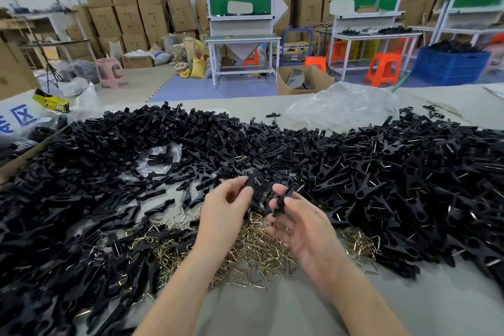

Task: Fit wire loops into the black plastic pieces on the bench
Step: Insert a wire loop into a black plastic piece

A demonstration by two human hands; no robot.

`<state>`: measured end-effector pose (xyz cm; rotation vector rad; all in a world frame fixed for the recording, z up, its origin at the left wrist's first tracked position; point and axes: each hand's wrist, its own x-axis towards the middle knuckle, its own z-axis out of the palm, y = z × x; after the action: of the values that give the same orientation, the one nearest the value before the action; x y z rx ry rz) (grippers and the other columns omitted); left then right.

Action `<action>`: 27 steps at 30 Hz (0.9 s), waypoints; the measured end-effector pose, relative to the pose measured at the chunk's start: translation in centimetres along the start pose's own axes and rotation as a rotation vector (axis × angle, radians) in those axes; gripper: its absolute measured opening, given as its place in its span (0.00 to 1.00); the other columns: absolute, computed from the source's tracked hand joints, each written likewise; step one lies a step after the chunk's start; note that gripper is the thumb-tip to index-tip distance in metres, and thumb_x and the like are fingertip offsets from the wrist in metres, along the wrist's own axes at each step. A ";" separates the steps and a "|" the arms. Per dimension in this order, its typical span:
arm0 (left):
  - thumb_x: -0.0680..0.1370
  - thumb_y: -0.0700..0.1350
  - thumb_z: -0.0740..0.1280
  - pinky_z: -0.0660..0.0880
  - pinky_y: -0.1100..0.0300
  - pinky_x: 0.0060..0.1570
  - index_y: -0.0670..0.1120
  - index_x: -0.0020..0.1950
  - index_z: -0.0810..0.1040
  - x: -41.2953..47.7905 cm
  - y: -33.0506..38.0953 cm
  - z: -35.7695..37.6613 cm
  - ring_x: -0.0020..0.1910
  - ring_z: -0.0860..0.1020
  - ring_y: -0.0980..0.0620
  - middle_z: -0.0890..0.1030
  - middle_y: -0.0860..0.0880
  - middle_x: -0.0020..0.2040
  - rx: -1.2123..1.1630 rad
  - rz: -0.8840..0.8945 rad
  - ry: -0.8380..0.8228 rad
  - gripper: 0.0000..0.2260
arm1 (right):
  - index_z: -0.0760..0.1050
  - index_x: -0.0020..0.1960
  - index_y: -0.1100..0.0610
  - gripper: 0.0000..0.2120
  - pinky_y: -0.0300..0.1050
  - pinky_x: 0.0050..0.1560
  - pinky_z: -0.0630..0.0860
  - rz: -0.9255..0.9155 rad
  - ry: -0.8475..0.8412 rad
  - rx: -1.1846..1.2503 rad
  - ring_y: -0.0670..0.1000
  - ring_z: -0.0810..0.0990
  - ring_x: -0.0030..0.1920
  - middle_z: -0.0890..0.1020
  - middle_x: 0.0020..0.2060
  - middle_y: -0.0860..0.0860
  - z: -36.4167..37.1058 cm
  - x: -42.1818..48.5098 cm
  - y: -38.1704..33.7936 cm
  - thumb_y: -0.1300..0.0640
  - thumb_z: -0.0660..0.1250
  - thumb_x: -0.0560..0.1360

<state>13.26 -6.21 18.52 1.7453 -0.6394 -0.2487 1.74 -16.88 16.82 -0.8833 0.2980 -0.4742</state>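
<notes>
Above the wire loops [253, 248], the left hand [223, 215] pinches 1 black plastic piece [252, 181] while the right hand [302, 224], fingers loosely curled, pinches another black piece [282, 200].

— The black plastic pieces [381, 172]?
— Matt moulded plastic, with a faint sheen on the edges.
— And the wire loops [253, 248] beneath the right hand [302, 229]?
— Glossy, brassy metal. The bench [272, 308] nearer than the hand is smooth and matt (cloth or laminate, can't tell). Beyond the hand, the clear bag [343, 106] is crinkled, shiny plastic film.
</notes>
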 end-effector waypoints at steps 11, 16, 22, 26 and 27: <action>0.79 0.70 0.54 0.57 0.41 0.76 0.57 0.80 0.58 9.3 -0.9 1.3 0.78 0.58 0.39 0.58 0.45 0.81 0.816 0.050 -0.231 0.32 | 0.84 0.58 0.59 0.16 0.47 0.42 0.82 -0.004 0.005 0.039 0.54 0.81 0.41 0.84 0.45 0.58 -0.2 -0.2 -0.3 0.58 0.68 0.71; 0.71 0.78 0.49 0.45 0.35 0.77 0.59 0.81 0.52 8.9 -1.6 3.2 0.80 0.47 0.36 0.51 0.43 0.83 1.043 -0.018 -0.466 0.42 | 0.83 0.58 0.61 0.15 0.47 0.40 0.82 -0.028 0.015 0.084 0.53 0.81 0.39 0.84 0.44 0.59 -0.3 -0.2 -0.6 0.60 0.67 0.73; 0.80 0.59 0.60 0.61 0.44 0.73 0.56 0.78 0.59 6.5 -1.3 3.1 0.75 0.58 0.42 0.63 0.49 0.77 1.057 0.204 -0.525 0.27 | 0.82 0.59 0.60 0.14 0.45 0.39 0.80 -0.057 0.018 0.080 0.51 0.80 0.39 0.82 0.43 0.58 -0.5 0.2 -0.5 0.63 0.58 0.82; 0.82 0.54 0.60 0.69 0.51 0.62 0.56 0.68 0.69 5.4 -0.8 1.3 0.66 0.67 0.46 0.73 0.52 0.67 1.124 0.308 -0.461 0.15 | 0.86 0.52 0.56 0.11 0.45 0.39 0.81 -0.062 0.013 0.016 0.51 0.81 0.38 0.83 0.42 0.57 -0.4 0.3 -0.2 0.61 0.65 0.77; 0.82 0.53 0.60 0.70 0.52 0.61 0.56 0.66 0.70 5.2 -0.8 0.6 0.64 0.68 0.46 0.74 0.52 0.65 1.132 0.320 -0.455 0.13 | 0.86 0.52 0.55 0.11 0.45 0.39 0.81 -0.064 0.016 -0.016 0.51 0.81 0.38 0.84 0.42 0.56 -0.4 0.3 -0.1 0.61 0.65 0.76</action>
<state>17.56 -9.37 18.43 2.6234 -1.5851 -0.0363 1.80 -17.33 16.63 -0.9068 0.2891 -0.5391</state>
